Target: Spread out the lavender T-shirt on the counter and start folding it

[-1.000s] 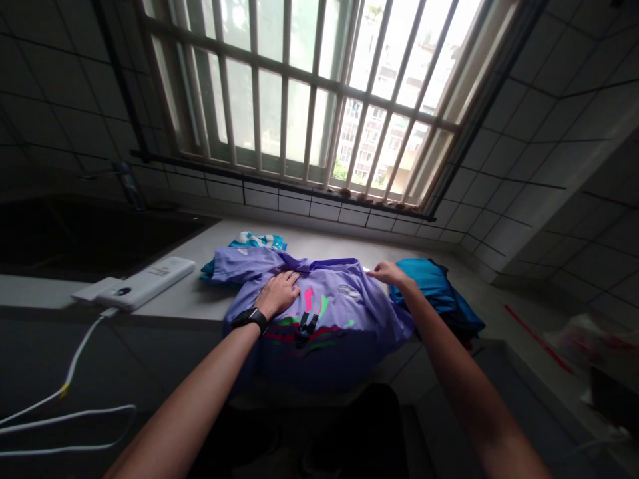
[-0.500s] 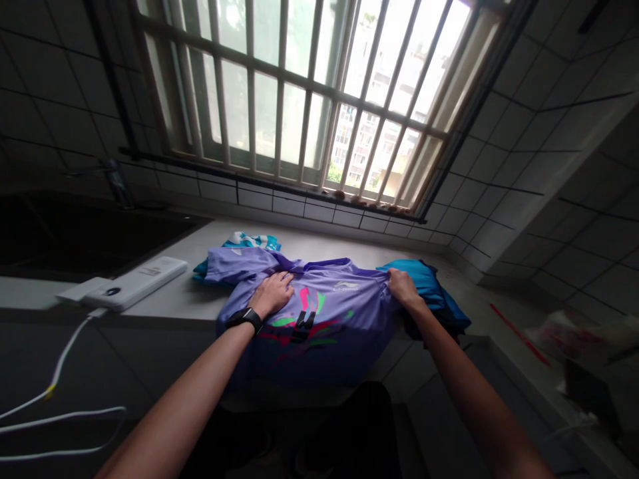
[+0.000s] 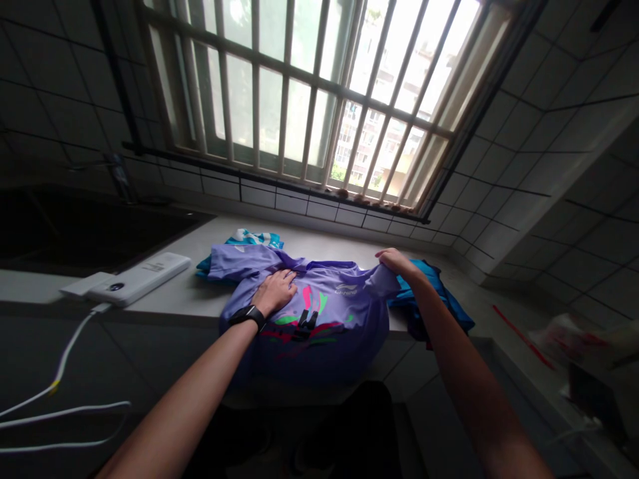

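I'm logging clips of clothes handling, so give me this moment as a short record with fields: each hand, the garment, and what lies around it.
left hand: flat, palm down on the purple shirt near its collar
right hand: pinching the shirt's right shoulder edge, lifted off the counter
purple shirt: spread on the counter, lower part hanging over the front edge
blue garment: bunched to the right, partly under the shirt
white power bank: on the counter to the left, white cable hanging down
wristwatch: on the left wrist
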### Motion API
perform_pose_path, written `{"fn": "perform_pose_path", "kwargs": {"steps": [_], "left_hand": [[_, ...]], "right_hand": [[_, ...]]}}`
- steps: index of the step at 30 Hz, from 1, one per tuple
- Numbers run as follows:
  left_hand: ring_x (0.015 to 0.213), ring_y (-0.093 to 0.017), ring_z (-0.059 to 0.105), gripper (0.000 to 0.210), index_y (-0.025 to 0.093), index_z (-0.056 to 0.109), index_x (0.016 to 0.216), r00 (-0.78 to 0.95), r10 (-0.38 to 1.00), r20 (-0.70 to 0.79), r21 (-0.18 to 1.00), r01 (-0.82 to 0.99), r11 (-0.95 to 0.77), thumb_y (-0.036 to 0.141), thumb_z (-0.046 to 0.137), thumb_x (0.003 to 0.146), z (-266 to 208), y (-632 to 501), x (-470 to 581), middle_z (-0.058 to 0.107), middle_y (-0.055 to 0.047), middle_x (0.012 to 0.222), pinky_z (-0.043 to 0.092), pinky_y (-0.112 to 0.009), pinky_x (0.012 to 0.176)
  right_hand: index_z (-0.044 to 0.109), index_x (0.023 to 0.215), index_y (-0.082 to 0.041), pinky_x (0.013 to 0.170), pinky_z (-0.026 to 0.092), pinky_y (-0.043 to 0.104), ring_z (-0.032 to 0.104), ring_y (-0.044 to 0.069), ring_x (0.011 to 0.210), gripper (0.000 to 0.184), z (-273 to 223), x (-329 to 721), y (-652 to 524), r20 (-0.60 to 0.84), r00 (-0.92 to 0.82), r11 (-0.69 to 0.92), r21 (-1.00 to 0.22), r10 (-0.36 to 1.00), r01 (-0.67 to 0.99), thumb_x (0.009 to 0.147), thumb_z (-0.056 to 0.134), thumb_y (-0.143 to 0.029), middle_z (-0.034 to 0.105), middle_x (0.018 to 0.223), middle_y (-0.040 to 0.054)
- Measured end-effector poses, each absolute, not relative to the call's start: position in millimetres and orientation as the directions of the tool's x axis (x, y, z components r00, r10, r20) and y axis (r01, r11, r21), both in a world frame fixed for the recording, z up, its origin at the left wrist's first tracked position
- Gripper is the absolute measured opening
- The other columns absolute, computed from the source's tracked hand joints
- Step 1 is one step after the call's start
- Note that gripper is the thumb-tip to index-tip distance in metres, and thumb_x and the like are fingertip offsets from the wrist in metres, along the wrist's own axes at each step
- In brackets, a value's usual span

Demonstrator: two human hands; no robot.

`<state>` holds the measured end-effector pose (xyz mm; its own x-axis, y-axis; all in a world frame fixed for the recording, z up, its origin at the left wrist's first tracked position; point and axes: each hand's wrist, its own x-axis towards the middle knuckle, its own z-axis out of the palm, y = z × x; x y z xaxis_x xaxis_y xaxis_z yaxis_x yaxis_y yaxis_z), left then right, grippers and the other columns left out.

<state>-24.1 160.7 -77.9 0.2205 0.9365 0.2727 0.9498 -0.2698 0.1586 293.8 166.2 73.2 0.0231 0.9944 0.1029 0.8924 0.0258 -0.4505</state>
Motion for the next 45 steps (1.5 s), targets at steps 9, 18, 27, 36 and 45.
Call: {"fn": "perform_pose_path", "kwargs": {"steps": [9,18,27,36,45], "left_hand": [[0.142,-0.028,0.053,0.052,0.016,0.059,0.145,0.236,0.936,0.261,0.158,0.946,-0.283,0.029,0.039,0.098,-76.4,159.6,-24.1,0.057,-0.014,0.154,0.042,-0.041,0.118],[0.144,-0.029,0.05,0.052,0.015,0.059,0.145,0.211,0.948,0.24,0.208,0.942,-0.262,0.028,0.039,0.098,-75.7,160.0,-22.9,0.055,-0.015,0.155,0.039,-0.043,0.12],[0.146,-0.027,0.048,0.05,0.021,0.058,0.145,0.211,0.945,0.249,0.203,0.943,-0.264,0.029,0.04,0.099,-80.2,162.5,-23.8,0.054,-0.012,0.157,0.038,-0.042,0.121],[0.148,-0.027,0.046,0.051,0.019,0.057,0.146,0.227,0.944,0.241,0.19,0.942,-0.276,0.029,0.039,0.1,-81.7,163.0,-25.6,0.052,-0.012,0.158,0.038,-0.043,0.12],[0.148,-0.028,0.046,0.053,0.014,0.055,0.148,0.184,0.952,0.243,0.201,0.951,-0.235,0.029,0.043,0.098,-88.5,170.5,-26.8,0.051,-0.015,0.159,0.038,-0.042,0.121]], "right_hand": [[0.062,0.128,-0.012,0.047,0.041,0.017,0.057,0.012,0.048,0.042,45.9,286.9,154.3,-0.092,-0.02,-0.058,-0.766,0.996,0.641,0.108,0.04,-0.041,0.066,0.061,0.0005],[0.071,0.11,-0.011,0.063,0.05,0.022,0.068,0.018,0.072,0.038,-24.2,278.9,168.4,-0.156,-0.02,-0.074,-0.574,0.988,0.816,0.093,0.068,-0.045,0.075,0.082,0.007],[0.063,0.136,-0.01,0.102,0.048,0.034,0.062,0.029,0.125,0.046,-5.2,296.2,177.6,0.272,0.2,-0.182,-0.092,0.941,0.979,0.099,0.036,-0.009,0.063,0.137,0.0225],[0.029,0.166,-0.027,0.126,0.022,0.048,0.022,0.028,0.159,0.06,-64.7,257.7,141.6,-0.075,-0.103,0.1,-0.051,0.992,0.994,0.109,0.026,-0.048,0.022,0.174,0.0069],[0.059,0.147,-0.013,0.116,0.038,0.037,0.05,0.028,0.144,0.053,-25.9,253.0,190.4,0.038,0.001,-0.001,-0.001,0.999,1.0,0.103,0.032,-0.026,0.049,0.158,0.0175]]}}
